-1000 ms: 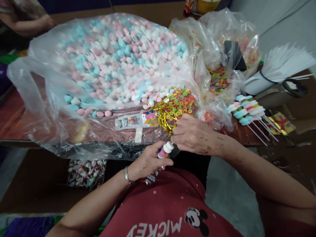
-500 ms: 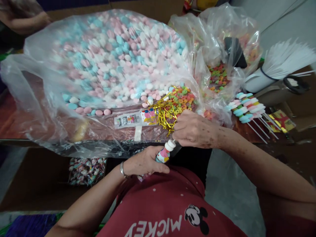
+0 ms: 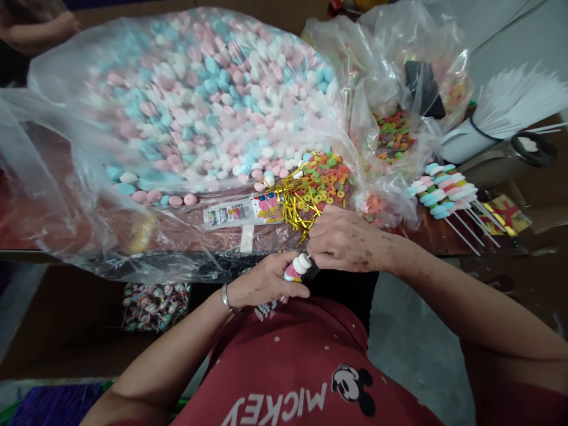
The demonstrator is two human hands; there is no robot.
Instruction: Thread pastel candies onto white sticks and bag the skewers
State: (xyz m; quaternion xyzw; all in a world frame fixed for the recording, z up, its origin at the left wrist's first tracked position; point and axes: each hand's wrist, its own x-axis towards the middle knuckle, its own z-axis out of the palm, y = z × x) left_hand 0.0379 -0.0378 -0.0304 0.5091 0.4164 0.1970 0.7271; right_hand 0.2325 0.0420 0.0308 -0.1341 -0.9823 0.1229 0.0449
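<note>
My left hand (image 3: 264, 281) is wrapped around a marshmallow skewer (image 3: 301, 264) in a printed clear bag (image 3: 265, 310). White marshmallows poke out at the top, and the bag's tail shows under my palm. Right beside them, my right hand (image 3: 341, 239) is closed, its fingertips at the stick end by the top marshmallow; the stick is mostly hidden. Just beyond it lie gold twist ties (image 3: 302, 213) and ring-shaped gummies (image 3: 327, 177). A flat stack of printed bags (image 3: 228, 214) lies on the table to the left of the ties.
A large clear sack of pastel marshmallows (image 3: 199, 106) covers the table. Finished-looking skewers (image 3: 444, 192) lie at the right, near a jug of white sticks (image 3: 465, 142). A box of wrapped sweets (image 3: 155, 305) stands below left. Another person's arm (image 3: 42, 32) shows far left.
My left hand has shifted slightly up and right, closer to my right hand. Less of the bag shows above my left hand, and more of its tail shows below.
</note>
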